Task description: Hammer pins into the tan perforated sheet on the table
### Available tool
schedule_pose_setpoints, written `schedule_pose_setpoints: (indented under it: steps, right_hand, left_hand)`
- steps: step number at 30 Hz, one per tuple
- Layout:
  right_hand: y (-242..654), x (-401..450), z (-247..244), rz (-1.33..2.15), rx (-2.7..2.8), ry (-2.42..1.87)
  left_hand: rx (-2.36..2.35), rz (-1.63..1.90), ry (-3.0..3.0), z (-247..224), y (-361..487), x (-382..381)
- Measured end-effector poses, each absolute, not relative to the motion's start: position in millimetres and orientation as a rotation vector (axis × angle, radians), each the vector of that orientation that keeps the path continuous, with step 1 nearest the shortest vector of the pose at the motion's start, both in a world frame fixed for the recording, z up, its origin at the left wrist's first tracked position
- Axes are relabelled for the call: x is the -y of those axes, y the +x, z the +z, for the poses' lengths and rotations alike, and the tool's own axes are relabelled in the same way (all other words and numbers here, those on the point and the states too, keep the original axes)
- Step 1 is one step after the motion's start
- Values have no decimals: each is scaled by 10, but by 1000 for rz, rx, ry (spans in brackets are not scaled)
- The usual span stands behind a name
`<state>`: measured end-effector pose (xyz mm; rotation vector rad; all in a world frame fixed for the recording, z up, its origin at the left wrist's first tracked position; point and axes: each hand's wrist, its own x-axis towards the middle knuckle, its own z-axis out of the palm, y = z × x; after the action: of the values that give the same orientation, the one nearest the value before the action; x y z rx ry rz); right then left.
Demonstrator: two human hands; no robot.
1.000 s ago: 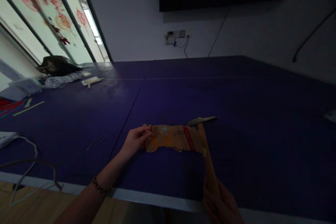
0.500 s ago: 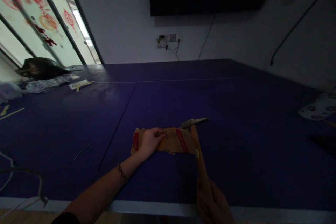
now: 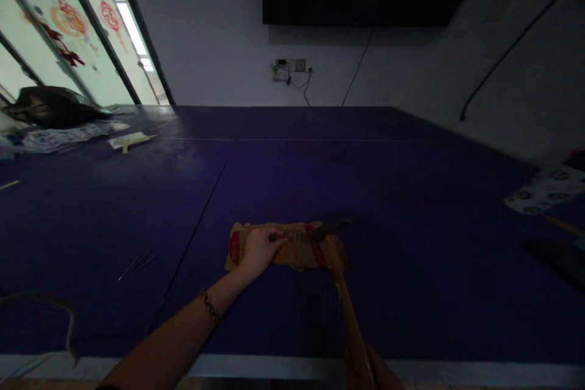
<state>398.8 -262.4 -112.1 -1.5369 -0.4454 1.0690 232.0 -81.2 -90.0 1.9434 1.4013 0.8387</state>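
A flattened piece of brown cardboard (image 3: 299, 256) with red bands lies near the front of the purple table. My left hand (image 3: 264, 250) rests on its left part, thumb and fingertips pinched; whatever is between them is too small to make out. My right hand (image 3: 370, 372), at the bottom edge, is wrapped round the wooden handle of a hammer (image 3: 345, 298). The dark hammer head is over the right part of the cardboard; contact cannot be made out. Small dark marks or bits run along the cardboard between hand and hammer.
Thin metal rods (image 3: 137, 264) lie on the purple table (image 3: 292, 177) at left. A cable (image 3: 68, 323) is at the front left. A dark bag (image 3: 55, 106) and a white packet (image 3: 130, 140) sit far left. Patterned cloth (image 3: 543, 192) and a dark flat object (image 3: 555, 262) are at right.
The hammer head has come down and left over the cardboard, and my right hand has dropped lower. My left hand has stayed on the cardboard. The view has shifted slightly.
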Motion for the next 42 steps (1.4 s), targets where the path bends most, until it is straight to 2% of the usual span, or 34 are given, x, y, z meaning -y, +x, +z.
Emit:
schedule_pose_setpoints:
  steps: [6,10,15,23,34,38,42]
  right_hand:
    - [3822,1305,-1096,918,382,-1554]
    - [3756,925,-1228,826,317,-1566]
    - [3819,948,-1314,809,284,-1576]
    - [3832,1010,-1323,981,317,-1571]
    - [3791,1008,-1143,1101,398,-1535]
    - [3852,1299,-1024,1151,454,-1531]
    - [3955,1983,-929,1220,522,-1516]
  left_hand:
    - [-1287,869,2033,-910,2315,822]
    - [-1283,883,2077,-906,2324,842]
    - [-1306,881,2111,-913,2345,863]
    - [-1353,831,2131,-896,2368,885]
    - [-1321,820,2196,-890,2357,911]
    - [-1316,804,2228,-892,2361,909]
    - [-1324,806,2205,-887,2354,899]
